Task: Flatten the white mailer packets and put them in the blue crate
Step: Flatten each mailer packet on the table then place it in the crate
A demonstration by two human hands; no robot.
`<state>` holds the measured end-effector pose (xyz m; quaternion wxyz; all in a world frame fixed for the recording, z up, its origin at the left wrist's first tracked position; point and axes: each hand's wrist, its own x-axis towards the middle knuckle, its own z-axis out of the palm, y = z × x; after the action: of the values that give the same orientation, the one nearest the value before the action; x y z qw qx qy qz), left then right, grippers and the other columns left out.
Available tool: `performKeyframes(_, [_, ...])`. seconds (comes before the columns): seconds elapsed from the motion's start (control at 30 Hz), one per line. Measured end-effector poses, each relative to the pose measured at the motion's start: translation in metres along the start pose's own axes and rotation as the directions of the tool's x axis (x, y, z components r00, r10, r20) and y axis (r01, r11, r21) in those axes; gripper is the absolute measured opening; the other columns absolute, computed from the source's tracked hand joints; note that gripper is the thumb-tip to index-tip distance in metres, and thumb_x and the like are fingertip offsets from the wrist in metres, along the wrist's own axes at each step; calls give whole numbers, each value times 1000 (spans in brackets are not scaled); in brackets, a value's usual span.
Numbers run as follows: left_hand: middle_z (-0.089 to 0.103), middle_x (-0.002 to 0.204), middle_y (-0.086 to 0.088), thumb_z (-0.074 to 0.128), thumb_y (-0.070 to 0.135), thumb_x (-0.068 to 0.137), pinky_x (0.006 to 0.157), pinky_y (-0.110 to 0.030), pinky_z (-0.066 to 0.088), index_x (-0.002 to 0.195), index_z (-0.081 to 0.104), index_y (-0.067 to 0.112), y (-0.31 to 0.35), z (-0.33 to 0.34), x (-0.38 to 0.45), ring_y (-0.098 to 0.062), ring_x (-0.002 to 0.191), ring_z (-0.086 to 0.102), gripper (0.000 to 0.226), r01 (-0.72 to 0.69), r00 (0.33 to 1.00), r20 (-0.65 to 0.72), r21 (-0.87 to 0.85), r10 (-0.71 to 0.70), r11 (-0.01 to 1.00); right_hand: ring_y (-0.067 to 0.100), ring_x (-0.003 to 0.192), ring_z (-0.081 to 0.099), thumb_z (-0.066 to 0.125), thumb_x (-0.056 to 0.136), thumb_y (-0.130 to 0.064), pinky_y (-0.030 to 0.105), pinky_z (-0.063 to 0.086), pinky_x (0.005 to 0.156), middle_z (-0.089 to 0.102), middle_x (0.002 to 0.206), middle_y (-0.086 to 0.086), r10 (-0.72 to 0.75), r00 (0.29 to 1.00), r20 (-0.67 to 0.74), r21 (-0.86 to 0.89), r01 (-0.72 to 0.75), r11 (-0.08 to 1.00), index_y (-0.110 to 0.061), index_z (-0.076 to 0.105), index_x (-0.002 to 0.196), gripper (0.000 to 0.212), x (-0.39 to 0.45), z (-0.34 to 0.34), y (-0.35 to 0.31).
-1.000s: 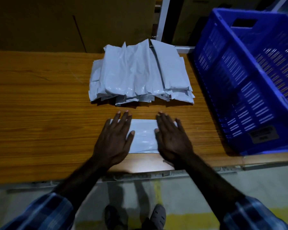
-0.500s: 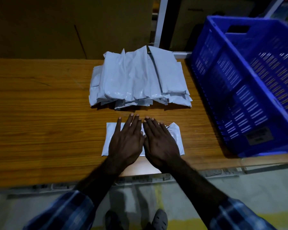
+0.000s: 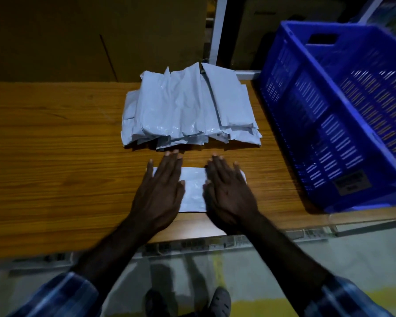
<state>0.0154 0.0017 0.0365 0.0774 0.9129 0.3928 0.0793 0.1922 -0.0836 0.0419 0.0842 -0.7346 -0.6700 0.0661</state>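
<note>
Hands flat: left hand (image 3: 159, 193), right hand (image 3: 229, 193) press packet (image 3: 193, 191) | ends hidden | crate (image 3: 343, 115) cropped

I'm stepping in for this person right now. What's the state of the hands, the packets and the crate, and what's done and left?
Left hand and right hand: both flat, fingers straight, pressing one white mailer packet on the wooden table near its front edge.
Pile of packets lies just behind it, untouched.
Blue crate stands on the right; no packets show in the part of it in view.
Done: the front packet looks nearly flat.
Left: move it into the crate, then flatten and load the pile.
</note>
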Motion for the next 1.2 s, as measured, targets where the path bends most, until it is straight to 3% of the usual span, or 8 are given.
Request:
performKeyframes(0.13, [25,160,-8,18,34,101,119,-45,15,151,31,8,12,15,2,-20,149,17,58,-57,997,48,51,55,997,26,149,25,25,104,-30,48,26,118,30,158,15,-60,998,-9,61,60,996,0,38,148,55,6,22,-19])
performKeyframes(0.47, [-12,160,9,0,67,94,120,-36,-10,156,-8,23,-56,-4,-34,-4,147,-15,76,164,975,163,-75,-150,984,15,152,0,11,105,-45,39,-4,123,3,165,3,146,988,53,21,-147,989,-11,12,158,63,-23,0,40])
performKeyframes(0.57, [40,152,-9,32,50,100,116,-40,20,147,39,8,-43,-23,-31,-21,141,31,63,54,994,-84,-143,-66,988,30,129,48,34,100,-32,43,29,113,59,133,17,47,976,-213,47,-38,998,-1,58,129,48,-22,-11,29])
performKeyframes(0.67, [67,105,-9,59,30,93,88,-40,42,112,68,5,-31,-31,-22,-29,101,54,33,-176,923,-367,-142,113,974,29,106,55,48,91,-31,43,46,92,69,109,12,14,957,-291,122,23,992,-5,68,110,37,-17,-16,23])
performKeyframes(0.8, [47,137,-3,49,66,86,105,-37,33,140,49,18,-41,-23,-5,-23,130,39,72,-153,988,-27,-129,151,980,28,136,36,50,79,-49,37,29,112,42,149,11,2,997,72,119,-11,993,-15,41,147,77,-6,-26,19])
performKeyframes(1.0, [45,133,2,50,85,61,99,-25,23,149,34,27,-51,-30,15,-17,125,34,107,-143,976,150,-105,157,984,28,122,41,72,75,-42,31,29,98,48,129,7,-32,990,134,77,22,997,-19,36,149,86,8,-39,23])
performKeyframes(1.1, [48,126,-5,77,61,61,97,-32,36,140,49,23,-44,-46,20,-26,120,46,92,-147,981,116,-86,156,985,33,112,45,75,74,-34,35,34,85,48,122,11,-41,993,112,19,39,999,-16,47,140,74,15,-58,14])
performKeyframes(1.2, [59,102,-9,64,40,72,73,-35,47,111,67,13,-37,-74,17,-31,93,60,48,-264,956,-151,-55,253,963,37,94,54,78,69,-20,33,28,70,57,107,17,-188,978,-94,-119,177,977,-8,61,111,47,16,-79,8])
